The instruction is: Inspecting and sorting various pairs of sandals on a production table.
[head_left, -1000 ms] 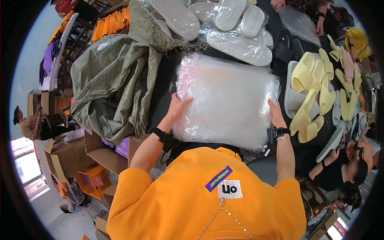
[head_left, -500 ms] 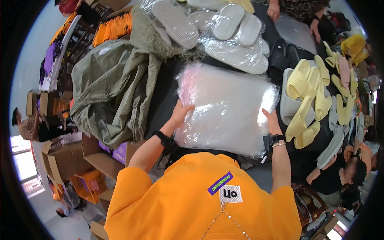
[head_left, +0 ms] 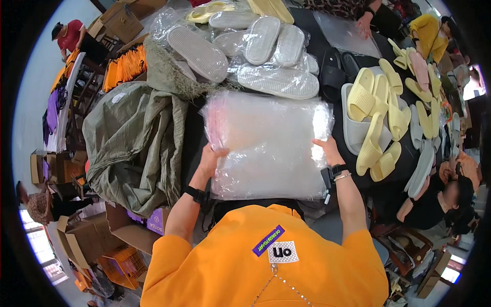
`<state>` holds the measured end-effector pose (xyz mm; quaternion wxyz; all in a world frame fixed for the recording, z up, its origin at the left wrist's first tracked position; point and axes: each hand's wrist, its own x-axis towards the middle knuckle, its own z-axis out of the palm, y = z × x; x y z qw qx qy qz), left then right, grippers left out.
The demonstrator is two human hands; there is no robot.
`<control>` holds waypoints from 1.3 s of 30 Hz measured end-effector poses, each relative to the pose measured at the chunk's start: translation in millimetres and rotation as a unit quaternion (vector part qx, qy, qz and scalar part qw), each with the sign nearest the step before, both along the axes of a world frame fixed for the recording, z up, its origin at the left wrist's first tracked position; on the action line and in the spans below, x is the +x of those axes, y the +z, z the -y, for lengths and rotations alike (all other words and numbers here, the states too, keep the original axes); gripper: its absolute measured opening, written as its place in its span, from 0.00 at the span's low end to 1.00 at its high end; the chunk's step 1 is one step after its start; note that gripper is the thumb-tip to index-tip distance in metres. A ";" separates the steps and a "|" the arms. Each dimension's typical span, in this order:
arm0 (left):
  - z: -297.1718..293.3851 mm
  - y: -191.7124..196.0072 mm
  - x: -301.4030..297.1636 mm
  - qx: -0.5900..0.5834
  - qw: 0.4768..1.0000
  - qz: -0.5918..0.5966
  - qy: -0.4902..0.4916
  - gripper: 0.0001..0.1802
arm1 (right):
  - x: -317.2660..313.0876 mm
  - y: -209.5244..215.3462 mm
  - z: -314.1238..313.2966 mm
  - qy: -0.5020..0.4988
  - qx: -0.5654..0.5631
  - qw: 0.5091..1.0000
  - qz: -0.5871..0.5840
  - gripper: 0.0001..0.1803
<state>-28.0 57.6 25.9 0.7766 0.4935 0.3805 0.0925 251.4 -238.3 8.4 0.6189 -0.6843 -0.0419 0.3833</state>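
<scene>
A stack of clear plastic bags [head_left: 268, 148] lies in front of me on the black tabletop, glossy along its right edge and pinkish along its left. My left hand [head_left: 211, 159] is closed on the left edge, thumb on top of the plastic. On the opposite edge, my right hand [head_left: 330, 150] grips the stack the same way. The fingers beneath the bags are hidden. Just beyond the stack sit pale grey slippers [head_left: 279, 84] in clear wrapping.
An olive woven sack [head_left: 133, 143] slumps left of the bags. Yellow slippers [head_left: 373, 125] and black slippers [head_left: 331, 71] lie to the right. At the far side a co-worker's hand [head_left: 364, 24] rests by more clear bags [head_left: 345, 36]. Cardboard boxes [head_left: 92, 238] stand at lower left.
My view has turned, so most of the scene sits further left and, in places, lower. Both hands keep their hold on the bag stack, whose edges look squarer to me now.
</scene>
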 end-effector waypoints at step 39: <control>67.6 -26.3 -19.4 0.664 0.650 -0.133 -0.345 0.42 | -108.1 -9.6 -16.0 0.452 -0.267 0.685 0.506 0.53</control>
